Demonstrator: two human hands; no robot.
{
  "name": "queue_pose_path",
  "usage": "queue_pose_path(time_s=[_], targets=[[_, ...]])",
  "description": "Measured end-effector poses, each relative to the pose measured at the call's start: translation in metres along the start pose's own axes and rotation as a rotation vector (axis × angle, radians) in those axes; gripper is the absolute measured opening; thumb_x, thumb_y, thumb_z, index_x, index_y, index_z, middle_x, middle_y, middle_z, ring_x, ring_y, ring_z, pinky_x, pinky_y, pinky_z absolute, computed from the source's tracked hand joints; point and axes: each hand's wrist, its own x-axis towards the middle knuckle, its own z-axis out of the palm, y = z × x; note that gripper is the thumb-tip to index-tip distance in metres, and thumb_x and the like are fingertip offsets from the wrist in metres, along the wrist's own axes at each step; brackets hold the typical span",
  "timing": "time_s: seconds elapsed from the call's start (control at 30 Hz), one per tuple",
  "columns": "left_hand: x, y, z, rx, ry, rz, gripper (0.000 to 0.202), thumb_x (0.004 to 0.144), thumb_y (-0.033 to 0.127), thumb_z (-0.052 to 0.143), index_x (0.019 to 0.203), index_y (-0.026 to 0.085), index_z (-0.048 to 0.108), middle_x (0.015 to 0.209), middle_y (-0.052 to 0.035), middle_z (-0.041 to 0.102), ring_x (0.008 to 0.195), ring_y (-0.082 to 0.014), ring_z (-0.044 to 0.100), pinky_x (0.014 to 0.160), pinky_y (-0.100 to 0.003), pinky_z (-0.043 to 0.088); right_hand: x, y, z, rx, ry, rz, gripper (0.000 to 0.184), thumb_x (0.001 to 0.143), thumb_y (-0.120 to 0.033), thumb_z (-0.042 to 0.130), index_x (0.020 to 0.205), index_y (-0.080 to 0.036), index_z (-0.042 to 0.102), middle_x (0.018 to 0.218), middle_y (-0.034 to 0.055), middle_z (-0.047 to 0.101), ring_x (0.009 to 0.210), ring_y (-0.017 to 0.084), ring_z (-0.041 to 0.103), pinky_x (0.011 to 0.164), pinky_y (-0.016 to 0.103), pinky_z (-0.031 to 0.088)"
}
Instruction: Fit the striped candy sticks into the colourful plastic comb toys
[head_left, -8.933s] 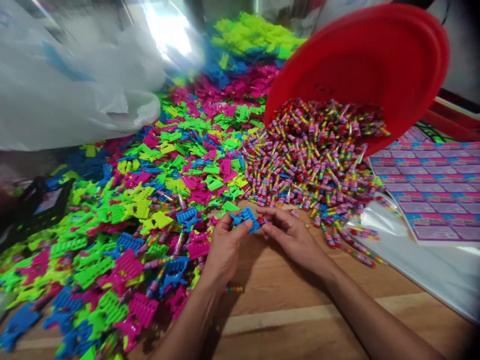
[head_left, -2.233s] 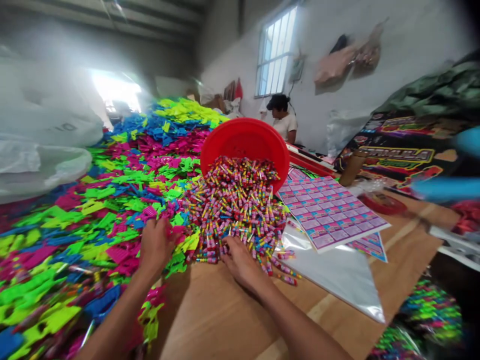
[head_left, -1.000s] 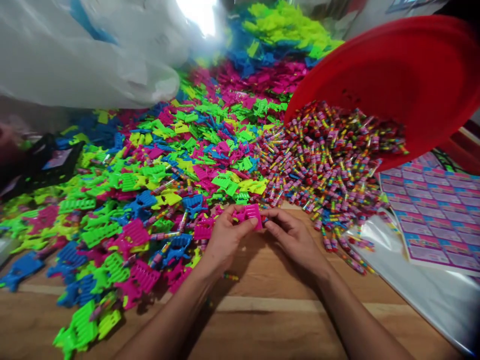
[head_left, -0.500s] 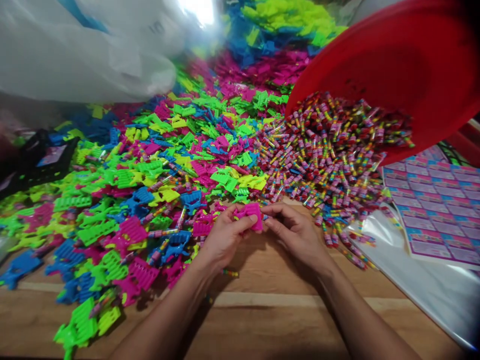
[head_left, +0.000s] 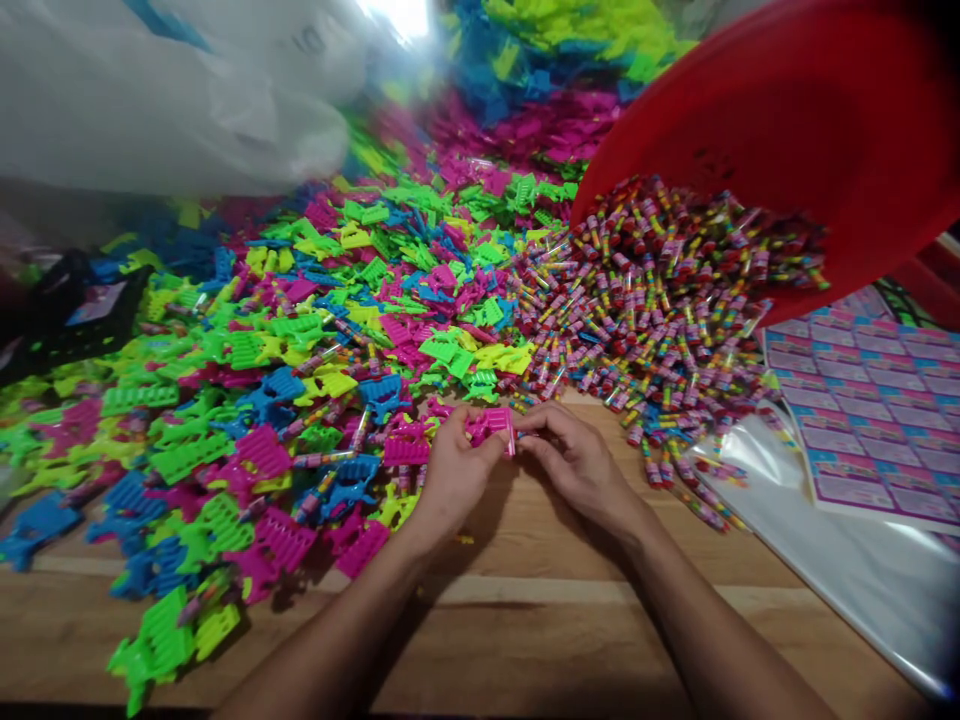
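My left hand (head_left: pixel 452 475) grips a pink plastic comb-like toy piece (head_left: pixel 491 424) just above the wooden table (head_left: pixel 525 630). My right hand (head_left: pixel 574 460) pinches the same piece at its right end, apparently with a small candy tube against it, though the tube is mostly hidden by my fingers. Both hands are closed and meet at the piece. A heap of small striped candy tubes (head_left: pixel 645 300) lies just beyond my right hand. A wide spread of pink, green, blue and yellow plastic pieces (head_left: pixel 285 350) lies to the left.
A tipped red basin (head_left: pixel 787 130) spills the candy tubes at the upper right. Sticker sheets (head_left: pixel 870 400) and clear plastic bags (head_left: pixel 847 560) lie at the right. A large white sack (head_left: pixel 165 100) sits at the upper left, a dark crate (head_left: pixel 75 310) at the left edge.
Both hands stay together on the pink piece, which has turned more edge-on over the last second. The view has tilted slightly; 2.2 s ago the hands were apart in the two heaps.
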Motion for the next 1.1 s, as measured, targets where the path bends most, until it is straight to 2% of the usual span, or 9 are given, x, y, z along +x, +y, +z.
queue_pose_path(time_s=[0.2, 0.37, 0.5, 0.7, 0.83, 1.0, 1.1], targets=[[0.003, -0.001, -0.003, -0.122, -0.057, -0.077, 0.034, 0.075, 0.038, 0.078, 0.093, 0.018, 0.057, 0.067, 0.0028, 0.065, 0.049, -0.0079, 0.045, 0.047, -0.019, 0.031, -0.001, -0.004, -0.003, 0.039, -0.015, 0.045, 0.020, 0.100, -0.029, 0.054, 0.115, -0.024, 0.067, 0.107, 0.0064, 0.067, 0.100, 0.023, 0.062, 0.088, 0.036, 0.048], [0.003, 0.002, -0.003, -0.207, -0.101, -0.068, 0.034, 0.075, 0.041, 0.079, 0.088, 0.017, 0.058, 0.069, 0.0007, 0.066, 0.061, -0.0107, 0.056, 0.057, -0.020, 0.039, -0.002, -0.006, -0.006, 0.072, -0.012, 0.084, 0.024, 0.100, -0.034, 0.054, 0.117, -0.025, 0.068, 0.107, 0.0068, 0.067, 0.100, 0.023, 0.062, 0.087, 0.036, 0.050], [0.002, 0.005, -0.002, -0.219, -0.096, -0.095, 0.036, 0.074, 0.043, 0.081, 0.086, 0.017, 0.058, 0.067, 0.0008, 0.066, 0.060, -0.0106, 0.056, 0.057, -0.021, 0.040, -0.002, -0.009, -0.007, 0.126, -0.021, 0.118, 0.025, 0.099, -0.034, 0.057, 0.119, -0.026, 0.068, 0.109, 0.0069, 0.068, 0.101, 0.023, 0.063, 0.087, 0.036, 0.051], [0.001, 0.008, -0.002, -0.247, -0.086, -0.095, 0.036, 0.071, 0.043, 0.082, 0.083, 0.017, 0.060, 0.068, 0.0010, 0.065, 0.060, -0.0107, 0.057, 0.056, -0.021, 0.041, -0.002, -0.011, -0.007, 0.183, -0.012, 0.133, 0.025, 0.097, -0.034, 0.061, 0.119, -0.025, 0.069, 0.110, 0.0073, 0.069, 0.103, 0.024, 0.064, 0.086, 0.035, 0.052], [0.000, 0.013, -0.001, -0.284, -0.120, -0.125, 0.035, 0.073, 0.041, 0.081, 0.085, 0.016, 0.059, 0.070, -0.0007, 0.067, 0.061, -0.0118, 0.061, 0.053, -0.020, 0.042, -0.002, -0.012, -0.007, 0.206, -0.007, 0.153, 0.026, 0.096, -0.036, 0.062, 0.118, -0.024, 0.069, 0.107, 0.0066, 0.070, 0.098, 0.023, 0.065, 0.082, 0.033, 0.051], [-0.001, 0.013, -0.003, -0.215, -0.157, -0.146, 0.041, 0.077, 0.046, 0.077, 0.099, 0.019, 0.057, 0.073, 0.0009, 0.069, 0.047, -0.0095, 0.059, 0.041, -0.018, 0.031, 0.000, -0.015, -0.007, 0.222, 0.031, 0.154, 0.024, 0.095, -0.037, 0.064, 0.112, -0.022, 0.070, 0.106, 0.0066, 0.071, 0.098, 0.023, 0.065, 0.085, 0.035, 0.051], [-0.001, 0.011, -0.004, -0.171, -0.148, -0.101, 0.039, 0.076, 0.045, 0.079, 0.098, 0.018, 0.061, 0.074, 0.0016, 0.069, 0.052, -0.0084, 0.060, 0.047, -0.018, 0.037, 0.000, -0.016, -0.006, 0.202, 0.046, 0.155, 0.024, 0.094, -0.040, 0.065, 0.108, -0.021, 0.070, 0.104, 0.0068, 0.071, 0.097, 0.023, 0.065, 0.083, 0.035, 0.051]])
